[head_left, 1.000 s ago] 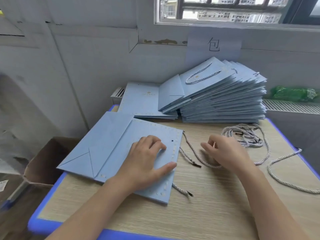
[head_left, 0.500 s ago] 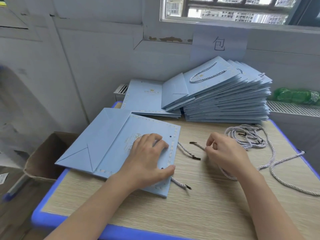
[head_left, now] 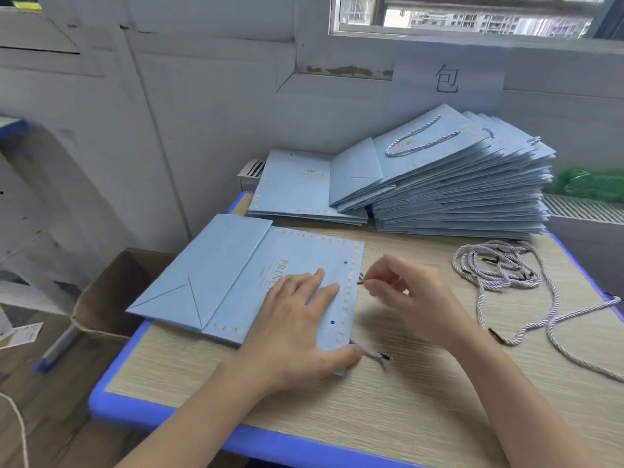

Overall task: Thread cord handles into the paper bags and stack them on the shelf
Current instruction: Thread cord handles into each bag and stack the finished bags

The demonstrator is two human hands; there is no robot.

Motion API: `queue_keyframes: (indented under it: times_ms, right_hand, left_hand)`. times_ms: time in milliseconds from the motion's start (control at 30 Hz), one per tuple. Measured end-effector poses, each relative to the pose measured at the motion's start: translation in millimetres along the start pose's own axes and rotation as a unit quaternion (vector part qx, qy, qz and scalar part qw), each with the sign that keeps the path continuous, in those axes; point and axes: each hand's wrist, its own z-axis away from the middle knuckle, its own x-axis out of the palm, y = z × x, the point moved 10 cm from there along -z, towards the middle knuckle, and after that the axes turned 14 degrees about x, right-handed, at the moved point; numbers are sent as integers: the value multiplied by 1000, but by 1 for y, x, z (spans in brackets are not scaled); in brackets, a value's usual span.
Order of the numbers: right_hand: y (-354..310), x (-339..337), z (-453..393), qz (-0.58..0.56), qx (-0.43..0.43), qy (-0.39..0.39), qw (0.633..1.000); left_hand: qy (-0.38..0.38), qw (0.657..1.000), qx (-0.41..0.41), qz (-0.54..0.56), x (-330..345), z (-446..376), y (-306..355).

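Note:
A flat light-blue paper bag [head_left: 236, 275] lies on the wooden table [head_left: 388, 400], its two punched holes near the right edge. My left hand [head_left: 297, 329] rests flat on the bag, fingers straight, thumb near a cord end [head_left: 376, 354] that sticks out from under the bag's lower corner. My right hand [head_left: 412, 295] pinches the tip of a grey-white twisted cord [head_left: 360, 279] right at the bag's edge, just below the upper hole [head_left: 345, 263]. The rest of that cord is hidden behind my hand.
A tall stack of finished blue bags [head_left: 456, 197] with cord handles sits at the table's back, a lower pile [head_left: 297, 190] to its left. Loose cords [head_left: 499, 268] lie coiled at right. A cardboard box [head_left: 111, 298] stands on the floor at left.
My right hand picked up the cord's tip and carried it leftwards to the bag's right edge. My left hand stayed flat on the bag.

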Motion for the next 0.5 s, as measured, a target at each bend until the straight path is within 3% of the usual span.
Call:
queue_keyframes:
  times_ms: [100, 200, 500]
  right_hand:
    - [-21, 25, 12, -3, -55, -84, 995]
    - [-25, 42, 16, 35, -83, -113, 989]
    - [-39, 52, 20, 101, -148, -54, 982]
  left_hand:
    - [8, 999, -11, 35, 1, 1, -5]
    - [13, 999, -9, 48, 0, 1, -9]
    - [20, 998, -1, 59, 2, 0, -7]
